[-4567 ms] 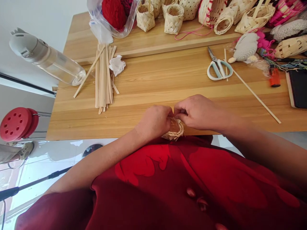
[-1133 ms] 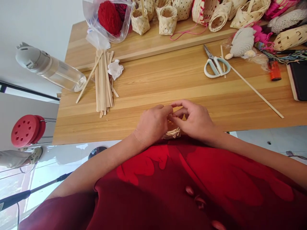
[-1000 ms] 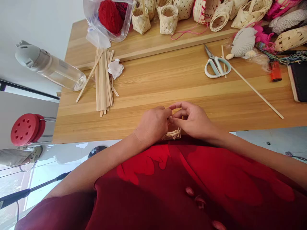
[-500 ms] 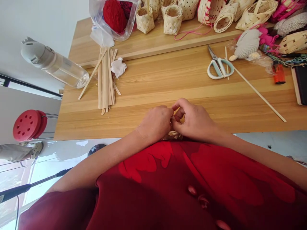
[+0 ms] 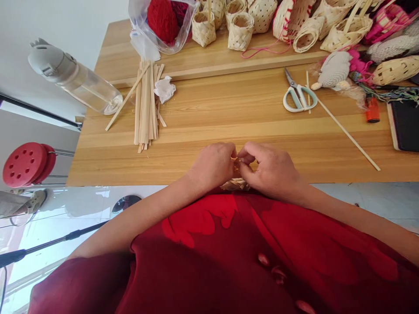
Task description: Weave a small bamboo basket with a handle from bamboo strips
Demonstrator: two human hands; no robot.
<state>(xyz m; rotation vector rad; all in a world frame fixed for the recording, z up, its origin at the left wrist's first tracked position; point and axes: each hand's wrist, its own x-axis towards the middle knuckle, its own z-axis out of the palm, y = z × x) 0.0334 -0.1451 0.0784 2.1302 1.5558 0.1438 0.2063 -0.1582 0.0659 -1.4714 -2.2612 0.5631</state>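
Observation:
Close to my body at the table's front edge is a small woven basket (image 5: 236, 184), mostly hidden behind my hands. My left hand (image 5: 216, 162) is closed on its left side, fingers curled inward. From the right, my right hand (image 5: 270, 166) has thumb and forefinger pinched at the basket's upper part, close to the left fingertips. Whether a thin strip lies between the fingertips is too small to tell. Farther off on the right lie white-handled scissors (image 5: 299, 96), and a long thin strip (image 5: 348, 133) slants beside them.
At the left are a bundle of flat wooden strips (image 5: 145, 111), a crumpled white tissue (image 5: 165, 89) and a clear water bottle (image 5: 87, 87). Small woven baskets (image 5: 241, 32) line the back, beside a bag with red yarn (image 5: 162, 22). A red stool (image 5: 25, 163) stands at the left.
My right hand has shifted slightly, its thumb and forefinger now closer together. More of the woven basket shows between the hands. The whole view has turned a little.

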